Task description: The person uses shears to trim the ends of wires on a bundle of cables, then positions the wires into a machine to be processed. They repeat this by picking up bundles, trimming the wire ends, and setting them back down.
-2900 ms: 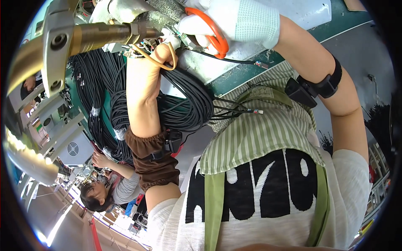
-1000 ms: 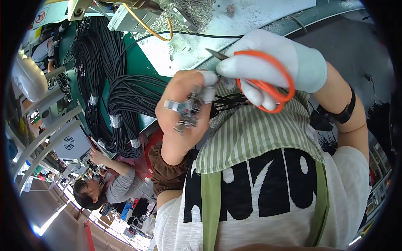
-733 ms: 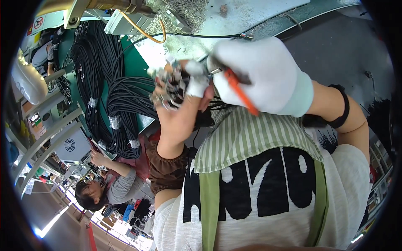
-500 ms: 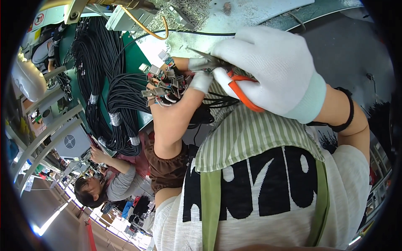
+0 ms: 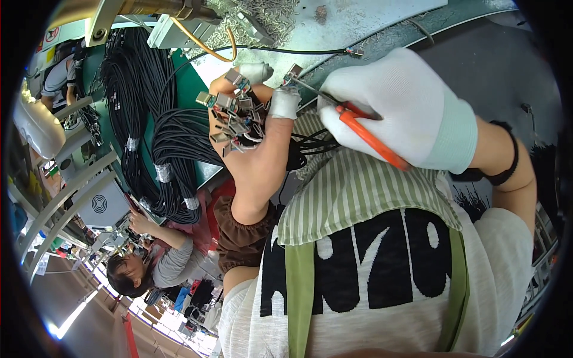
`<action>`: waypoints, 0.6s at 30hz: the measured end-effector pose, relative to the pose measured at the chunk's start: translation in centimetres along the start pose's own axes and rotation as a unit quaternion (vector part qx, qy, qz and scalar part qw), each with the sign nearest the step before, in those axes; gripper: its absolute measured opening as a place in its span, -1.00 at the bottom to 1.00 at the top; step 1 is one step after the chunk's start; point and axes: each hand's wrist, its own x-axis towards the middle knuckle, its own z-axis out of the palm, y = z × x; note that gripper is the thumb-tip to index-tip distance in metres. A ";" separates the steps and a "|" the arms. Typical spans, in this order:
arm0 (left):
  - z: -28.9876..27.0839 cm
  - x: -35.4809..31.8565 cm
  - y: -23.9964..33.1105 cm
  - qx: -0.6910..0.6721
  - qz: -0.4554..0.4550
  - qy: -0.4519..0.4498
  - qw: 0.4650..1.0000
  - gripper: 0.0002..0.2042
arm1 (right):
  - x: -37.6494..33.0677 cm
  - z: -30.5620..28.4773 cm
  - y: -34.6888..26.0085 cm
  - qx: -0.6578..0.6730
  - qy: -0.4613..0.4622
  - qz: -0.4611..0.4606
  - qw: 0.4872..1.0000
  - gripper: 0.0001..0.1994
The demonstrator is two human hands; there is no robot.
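Note:
My left hand (image 5: pixel 256 164) is closed around a bunch of black cables, whose bare metal connectors (image 5: pixel 225 102) fan out above the palm. White coverings wrap its thumb and a fingertip. One metal connector (image 5: pixel 293 72) sticks up by the wrapped thumb, apart from the others. Slim jaws of orange-handled pliers (image 5: pixel 373 140) reach to this connector. In a white knit glove, my right hand (image 5: pixel 397 104) grips the pliers' handles. Whether the jaws pinch the connector is too small to tell.
Thick coils of black cable (image 5: pixel 161 136) lie on the green surface at left. Small pale scraps (image 5: pixel 271 21) litter the white board behind my hands. A brass-coloured machine part (image 5: pixel 161 7) juts over the top left. Another person (image 5: pixel 170 259) works at lower left.
My left thumb and finger have spread apart, and one connector now stands up by the thumb. My right hand has shifted slightly right and down with the pliers.

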 end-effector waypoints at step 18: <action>0.4 -0.1 0.1 -0.019 -0.018 -0.032 0.999 -0.80 | -0.3 2.7 -0.5 -0.100 0.121 0.043 0.987 -0.89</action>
